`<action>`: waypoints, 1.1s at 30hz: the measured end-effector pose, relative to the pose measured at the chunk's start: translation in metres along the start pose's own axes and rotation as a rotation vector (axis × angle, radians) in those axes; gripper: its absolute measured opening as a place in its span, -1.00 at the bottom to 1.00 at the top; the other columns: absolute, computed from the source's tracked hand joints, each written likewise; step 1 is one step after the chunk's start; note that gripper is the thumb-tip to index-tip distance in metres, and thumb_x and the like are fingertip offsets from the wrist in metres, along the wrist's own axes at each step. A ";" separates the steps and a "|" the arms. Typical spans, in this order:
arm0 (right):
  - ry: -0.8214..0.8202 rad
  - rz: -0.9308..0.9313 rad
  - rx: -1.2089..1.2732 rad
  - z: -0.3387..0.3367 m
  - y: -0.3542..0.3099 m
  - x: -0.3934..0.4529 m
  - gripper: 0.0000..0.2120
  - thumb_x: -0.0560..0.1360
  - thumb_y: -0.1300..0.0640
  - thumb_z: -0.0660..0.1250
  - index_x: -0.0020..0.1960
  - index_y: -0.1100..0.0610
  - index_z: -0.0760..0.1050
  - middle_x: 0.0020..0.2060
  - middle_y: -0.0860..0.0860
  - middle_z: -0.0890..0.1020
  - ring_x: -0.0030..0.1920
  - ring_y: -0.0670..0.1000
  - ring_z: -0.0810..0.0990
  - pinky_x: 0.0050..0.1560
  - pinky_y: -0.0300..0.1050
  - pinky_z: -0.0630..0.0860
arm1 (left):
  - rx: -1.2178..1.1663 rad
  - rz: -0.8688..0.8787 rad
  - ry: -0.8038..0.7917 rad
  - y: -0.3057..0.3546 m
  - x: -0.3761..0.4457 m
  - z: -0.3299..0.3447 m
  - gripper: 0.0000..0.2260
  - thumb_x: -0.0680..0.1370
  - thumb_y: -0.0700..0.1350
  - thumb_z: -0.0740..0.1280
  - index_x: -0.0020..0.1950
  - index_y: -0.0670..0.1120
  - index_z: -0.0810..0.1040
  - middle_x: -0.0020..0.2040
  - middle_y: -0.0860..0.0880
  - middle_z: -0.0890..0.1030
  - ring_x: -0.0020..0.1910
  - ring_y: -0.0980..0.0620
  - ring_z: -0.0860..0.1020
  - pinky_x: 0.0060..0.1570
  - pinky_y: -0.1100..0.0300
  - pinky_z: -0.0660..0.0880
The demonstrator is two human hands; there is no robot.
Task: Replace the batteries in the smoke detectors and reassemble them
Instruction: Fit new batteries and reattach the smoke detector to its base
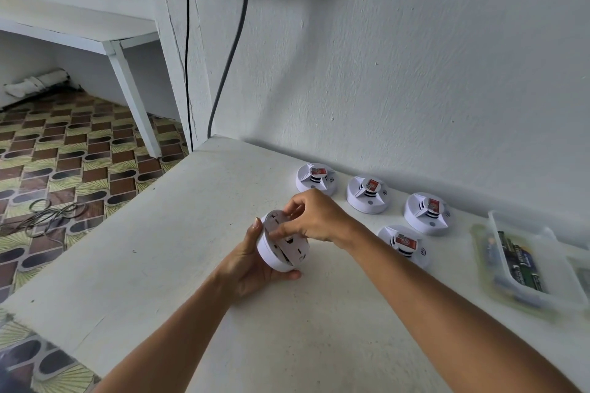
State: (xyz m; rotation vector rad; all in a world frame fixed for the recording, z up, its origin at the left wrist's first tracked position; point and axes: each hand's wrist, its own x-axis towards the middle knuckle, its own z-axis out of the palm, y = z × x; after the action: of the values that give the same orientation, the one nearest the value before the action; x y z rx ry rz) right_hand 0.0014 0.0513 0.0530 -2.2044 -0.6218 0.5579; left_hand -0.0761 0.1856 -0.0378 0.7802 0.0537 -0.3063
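A round white smoke detector (pixel 277 257) is held above the table with its back plate facing up and tilted toward me. My left hand (pixel 252 260) grips its rim from below and from the left. My right hand (pixel 314 217) comes from the right, and its fingers pinch the back plate (pixel 287 234) at the top. Several more white detectors lie face up by the wall, the nearest one (pixel 405 244) close under my right forearm. Each of them has a red-labelled battery on top.
A clear plastic tub (pixel 523 262) with dark batteries sits at the table's right edge, next to a second container (pixel 581 274) cut off by the frame. The white table (pixel 191 265) ends on the left above patterned floor. Two cables (pixel 223 67) hang from wall sockets.
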 end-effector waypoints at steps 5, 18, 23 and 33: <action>0.036 0.052 -0.041 0.004 0.001 0.000 -0.60 0.23 -0.06 0.59 -0.13 0.18 0.54 -0.29 0.02 0.62 -0.28 0.00 0.59 -0.16 0.02 0.61 | -0.004 -0.008 0.003 0.000 -0.001 0.003 -0.22 0.10 0.19 0.64 0.22 -0.13 0.59 0.11 -0.28 0.62 -0.01 -0.23 0.65 -0.21 -0.14 0.63; 0.107 0.144 0.010 0.009 -0.001 -0.008 -0.60 0.25 -0.11 0.54 -0.19 0.20 0.54 -0.30 0.03 0.60 -0.29 0.01 0.58 -0.21 -0.05 0.56 | 0.043 -0.035 0.040 0.002 -0.004 0.009 -0.11 0.05 0.24 0.64 0.24 -0.17 0.52 0.06 -0.27 0.65 -0.07 -0.20 0.67 -0.23 -0.10 0.63; 0.065 0.152 0.285 0.006 0.016 -0.029 -0.59 0.42 -0.10 0.45 0.01 0.25 0.58 -0.09 0.13 0.68 -0.06 0.07 0.66 0.01 0.09 0.64 | 0.262 -0.054 0.043 0.010 -0.006 0.024 -0.21 0.25 0.35 0.49 0.32 -0.09 0.47 0.15 -0.27 0.61 0.07 -0.25 0.63 -0.28 -0.06 0.64; -0.267 0.101 1.144 -0.006 0.054 -0.073 -0.52 0.50 -0.27 0.11 0.14 -0.05 0.64 0.16 0.17 0.64 0.18 0.27 0.56 0.09 0.33 0.49 | 1.136 0.148 0.213 0.033 -0.002 0.070 -0.38 0.49 0.29 -0.04 0.51 0.10 0.23 0.41 -0.11 0.41 0.21 -0.16 0.55 -0.40 0.12 0.61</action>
State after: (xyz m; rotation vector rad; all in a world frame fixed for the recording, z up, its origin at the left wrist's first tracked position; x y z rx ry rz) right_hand -0.0381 -0.0269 0.0292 -1.0874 -0.2011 0.9646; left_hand -0.0733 0.1589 0.0351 1.9336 0.0172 -0.0852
